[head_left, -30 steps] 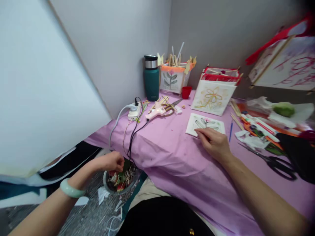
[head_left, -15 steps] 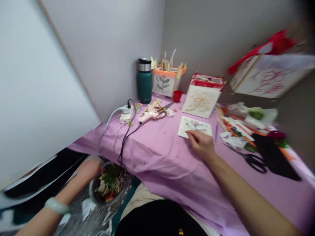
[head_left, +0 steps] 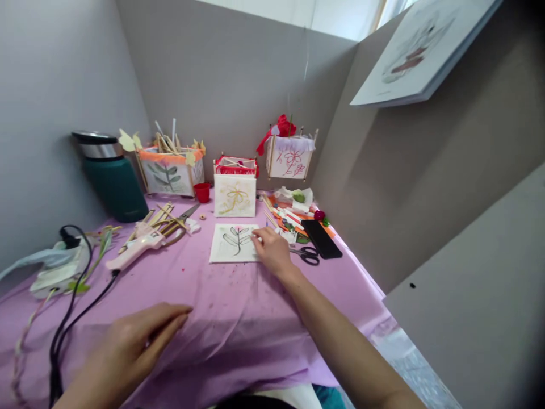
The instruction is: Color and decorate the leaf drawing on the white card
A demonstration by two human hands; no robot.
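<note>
A white square canvas (head_left: 225,244) with a drawn leafy stem and a pink bloom lies flat on the pink cloth (head_left: 204,289). My right hand (head_left: 272,250) touches or hovers over its right edge, fingers bent together; whether anything small is pinched there is hidden. Over the front left of the cloth is my left hand (head_left: 140,338), slightly blurred, thumb and fingers apart at the tips and nothing between them. Behind the canvas stands a box (head_left: 235,196) with a yellow flower drawing and red fringe.
A pink glue gun (head_left: 138,250), its black cables and a power strip (head_left: 59,272) lie left, near a green bottle (head_left: 114,182). Black scissors (head_left: 309,255) and a black phone-like slab (head_left: 322,238) are right. Another decorated box (head_left: 292,156) hangs at the wall.
The view has swung right. My left hand has come from above the scrap bin to over the cloth. My right hand stays by the canvas.
</note>
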